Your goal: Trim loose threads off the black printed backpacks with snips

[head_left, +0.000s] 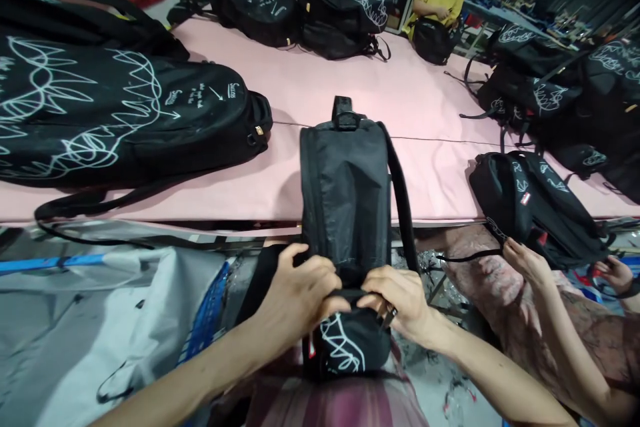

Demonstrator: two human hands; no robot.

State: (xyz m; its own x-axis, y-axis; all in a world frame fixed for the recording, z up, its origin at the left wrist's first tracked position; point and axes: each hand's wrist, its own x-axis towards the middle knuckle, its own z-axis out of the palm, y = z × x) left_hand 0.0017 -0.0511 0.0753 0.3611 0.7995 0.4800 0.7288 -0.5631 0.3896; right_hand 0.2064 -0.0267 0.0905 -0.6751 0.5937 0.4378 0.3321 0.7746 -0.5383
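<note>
A black bag (353, 180) with a top loop and a side strap lies partly on the pink table, its near end overhanging the edge toward my body. White scribbled lines show on that near end. My left hand (305, 287) pinches the bag's fabric at a fold or seam from the left. From the right, my right hand (397, 297) grips the same fold, with a small dark metallic tool, perhaps thread snips, at its fingers. What exactly lies under the fingertips is hidden.
A large black backpack (200, 100) with white drawings lies at left on the pink table (425, 107). More backpacks (345, 7) stand at the back and pile up at right. A co-worker's hand (530, 260) holds a strap of another backpack (535, 200). Grey sheeting (150, 300) hangs at lower left.
</note>
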